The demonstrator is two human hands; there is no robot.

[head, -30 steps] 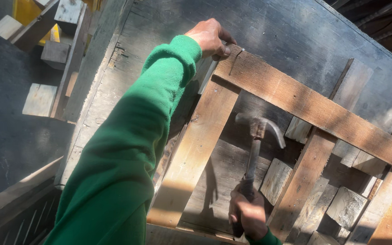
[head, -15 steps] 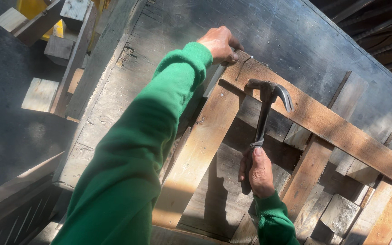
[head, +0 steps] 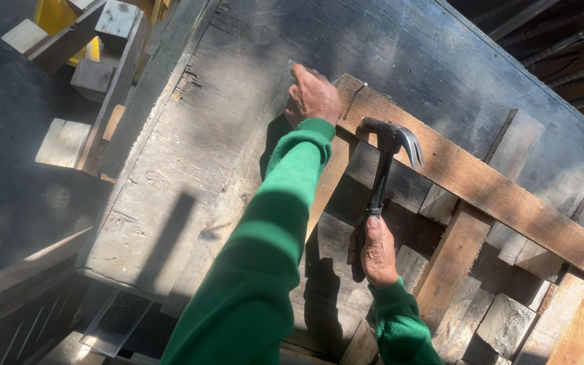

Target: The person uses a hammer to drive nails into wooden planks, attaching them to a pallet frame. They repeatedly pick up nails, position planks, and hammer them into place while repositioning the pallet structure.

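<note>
Counted: 2 hands, left hand (head: pixel 313 96) and right hand (head: pixel 376 251), both in green sleeves; 1 claw hammer (head: pixel 388 152); 1 grey worktable (head: pixel 238 115). Approx. 4 long planks (head: pixel 481 182) are seen in the frame. Small offcut blocks (head: pixel 505 323) approx. 6 under it, 4 more loose blocks (head: pixel 63 142) off to the side.

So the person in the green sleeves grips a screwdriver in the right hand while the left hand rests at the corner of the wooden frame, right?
Not quite. In the head view the right hand grips a claw hammer, not a screwdriver. The left hand does rest at the wooden frame corner.
</note>
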